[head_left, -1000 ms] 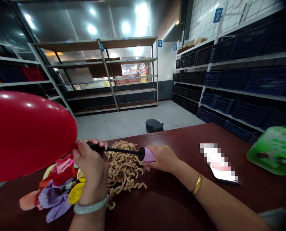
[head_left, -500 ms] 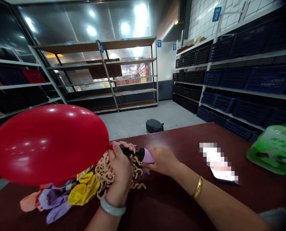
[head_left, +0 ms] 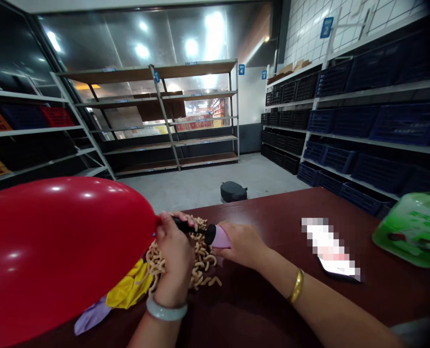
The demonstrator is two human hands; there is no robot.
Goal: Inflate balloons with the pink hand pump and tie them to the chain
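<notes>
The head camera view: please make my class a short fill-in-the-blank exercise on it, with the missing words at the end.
1. The large inflated balloon next to the left hand is ____ in colour.
2. The right hand holds the handle of the pump; the pale bangle is on the ____ wrist.
3. The limp balloon nearest the curly tan pieces is ____.
4. The highest blue sign shows the number ____.

Missing words: red; left; yellow; 2.

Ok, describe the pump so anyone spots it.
Over the brown table, a big red balloon fills the left. The pump runs from its neck through the left hand to the right hand. Unlike the tan curls nearby, it's black with a pink handle.
</notes>
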